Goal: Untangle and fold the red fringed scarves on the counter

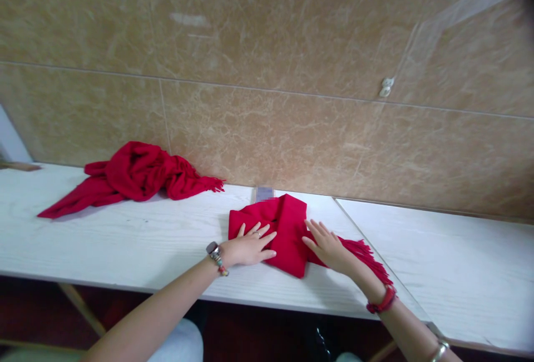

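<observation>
While both hands worked low over the white counter (175,245), a folded red scarf (290,239) lay between the wall (271,134) and the counter's front edge, its lowest corner stopping just short of that edge. The left hand (248,246) rested flat on the folded layers, fingers (268,238) spread and gripping nothing. The right hand (329,248) lay over the strip extending from the bundle's right side, fingers extended and released, their tips at the fold; whether they pressed down could not be told. From beneath that hand the strip's fringe (367,256) ran right, reaching about to the slanting seam (350,221) in the counter. Beyond the seam, the white surface continued to the right. A small flat item (264,193), too blurred to identify, sat behind the bundle, near the wall. Well to the left, a second red scarf (137,175) lay crumpled along the wall, its pointed end angled toward the front, with white surface between the two scarves.
</observation>
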`<action>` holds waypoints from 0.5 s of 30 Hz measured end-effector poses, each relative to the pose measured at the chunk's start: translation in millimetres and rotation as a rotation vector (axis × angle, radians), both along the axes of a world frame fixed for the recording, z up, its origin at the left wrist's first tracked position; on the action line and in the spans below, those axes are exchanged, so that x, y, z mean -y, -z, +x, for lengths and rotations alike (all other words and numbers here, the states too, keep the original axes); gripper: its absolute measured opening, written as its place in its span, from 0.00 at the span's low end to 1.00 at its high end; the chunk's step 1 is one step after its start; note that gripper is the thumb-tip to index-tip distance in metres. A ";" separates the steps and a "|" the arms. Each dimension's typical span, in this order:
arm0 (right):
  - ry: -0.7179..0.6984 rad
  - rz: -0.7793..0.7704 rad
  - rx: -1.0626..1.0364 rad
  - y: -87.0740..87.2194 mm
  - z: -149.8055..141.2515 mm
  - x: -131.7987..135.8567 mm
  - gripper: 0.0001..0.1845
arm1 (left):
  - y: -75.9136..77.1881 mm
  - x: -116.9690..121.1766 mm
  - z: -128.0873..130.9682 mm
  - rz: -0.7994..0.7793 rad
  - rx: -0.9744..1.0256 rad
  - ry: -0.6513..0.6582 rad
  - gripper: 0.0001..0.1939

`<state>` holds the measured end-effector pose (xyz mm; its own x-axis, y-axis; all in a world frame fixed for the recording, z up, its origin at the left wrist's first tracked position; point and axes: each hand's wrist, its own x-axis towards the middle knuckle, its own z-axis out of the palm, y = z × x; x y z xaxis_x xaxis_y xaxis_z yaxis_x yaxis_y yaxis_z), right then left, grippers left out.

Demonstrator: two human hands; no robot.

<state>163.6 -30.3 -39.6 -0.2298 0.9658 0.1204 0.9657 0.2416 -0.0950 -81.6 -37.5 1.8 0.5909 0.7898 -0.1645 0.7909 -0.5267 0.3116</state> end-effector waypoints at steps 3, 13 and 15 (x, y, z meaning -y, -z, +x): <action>0.060 -0.059 0.035 -5.1 22.1 -6.4 0.27 | 3.8 0.8 7.3 0.134 0.081 -0.005 0.30; -0.214 -0.277 -0.085 -45.8 51.3 4.7 0.16 | 11.4 -6.6 33.6 0.259 0.133 -0.005 0.27; -0.161 -0.353 -0.049 -45.8 58.7 1.0 0.16 | 10.6 -8.1 34.8 0.289 0.160 -0.004 0.25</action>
